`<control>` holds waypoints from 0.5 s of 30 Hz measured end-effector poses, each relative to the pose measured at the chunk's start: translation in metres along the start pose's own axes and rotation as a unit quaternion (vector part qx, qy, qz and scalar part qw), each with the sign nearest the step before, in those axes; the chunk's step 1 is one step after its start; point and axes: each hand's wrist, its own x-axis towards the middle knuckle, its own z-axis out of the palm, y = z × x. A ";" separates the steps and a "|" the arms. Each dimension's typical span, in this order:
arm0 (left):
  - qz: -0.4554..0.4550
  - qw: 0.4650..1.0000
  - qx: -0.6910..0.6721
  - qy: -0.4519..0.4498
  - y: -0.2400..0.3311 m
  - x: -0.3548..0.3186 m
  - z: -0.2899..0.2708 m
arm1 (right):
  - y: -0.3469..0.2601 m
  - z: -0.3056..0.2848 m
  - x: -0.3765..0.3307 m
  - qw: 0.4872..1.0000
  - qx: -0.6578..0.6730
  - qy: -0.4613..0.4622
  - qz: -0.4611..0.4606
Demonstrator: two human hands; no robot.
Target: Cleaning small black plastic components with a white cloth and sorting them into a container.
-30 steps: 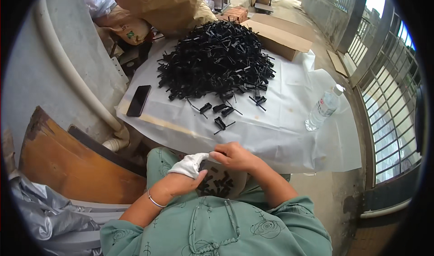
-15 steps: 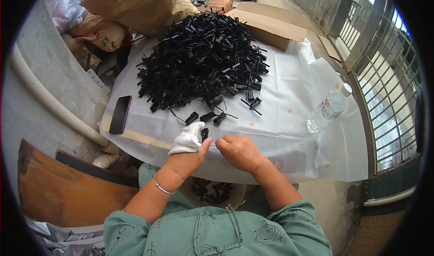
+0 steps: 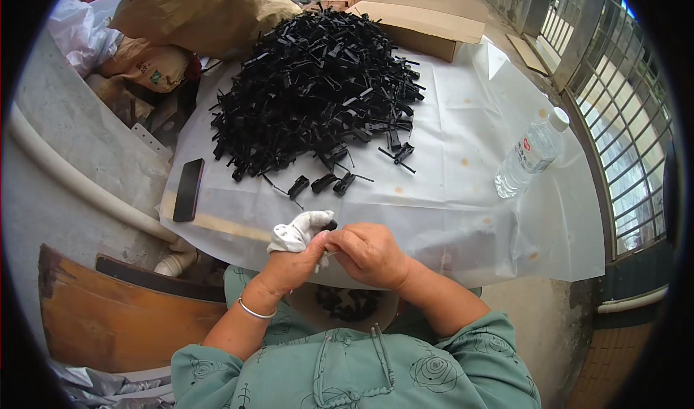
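Observation:
My left hand (image 3: 290,253), its fingers partly covered by a white glove, is closed on a small black plastic part (image 3: 331,225). The bare thumb presses against that part from the near side. My right hand (image 3: 372,253) is bare and pinched, its fingertips meeting the left thumb; what they grip is too small to make out. Beyond both hands, a large heap of similar black plastic parts (image 3: 311,98) with thin arms covers the table's middle. Several loose ones (image 3: 322,184) lie between the heap and my left hand.
White sheeting (image 3: 455,214) covers the table. A phone (image 3: 189,190) lies at left and a clear water bottle (image 3: 529,156) stands at right. Behind the heap are a cardboard box (image 3: 419,29) and a brown paper sack (image 3: 195,15). Below my hands, a bowl (image 3: 307,309) holds more black parts.
My right hand has moved left, so its fingertips now meet my left thumb. The black part in my left hand has tilted and is more hidden by the gloved fingers.

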 end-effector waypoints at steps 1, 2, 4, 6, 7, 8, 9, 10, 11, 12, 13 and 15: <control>0.000 1.000 0.001 0.000 -0.001 -0.002 0.000 | 0.000 0.002 0.000 0.998 0.009 0.048 0.028; 0.023 1.000 -0.014 0.003 -0.002 -0.005 0.001 | -0.002 0.002 0.000 0.998 0.009 0.048 0.027; 0.047 0.998 -0.028 0.007 -0.001 -0.009 0.001 | -0.007 0.002 0.002 0.937 0.161 0.041 0.307; 0.048 0.998 -0.031 -0.007 0.005 -0.016 0.002 | -0.008 0.002 0.003 0.924 0.196 0.026 0.328; 0.048 0.998 -0.031 -0.004 0.009 -0.019 0.003 | -0.009 0.000 0.005 0.918 0.223 -0.005 0.327; 0.048 0.999 -0.005 0.025 0.013 -0.020 0.005 | -0.010 -0.002 0.005 0.911 0.250 -0.036 0.325; 0.048 0.997 0.021 0.054 0.016 -0.022 0.007 | -0.010 -0.003 0.004 0.911 0.251 -0.038 0.324; 0.049 0.997 0.021 0.057 0.018 -0.023 0.009 | -0.008 -0.005 0.004 0.923 0.237 -0.064 0.295; 0.065 0.994 0.046 0.069 0.019 -0.024 0.010 | -0.008 -0.006 0.004 0.934 0.223 -0.089 0.265; 0.080 0.991 0.070 0.081 0.019 -0.024 0.010 | -0.008 -0.005 0.005 0.934 0.223 -0.090 0.264; 0.080 0.991 0.071 0.082 0.016 -0.024 0.009 | -0.010 -0.003 0.005 0.932 0.209 -0.104 0.277; 0.213 0.935 0.255 0.122 0.006 -0.022 0.006 | -0.012 0.002 0.005 0.930 0.194 -0.117 0.290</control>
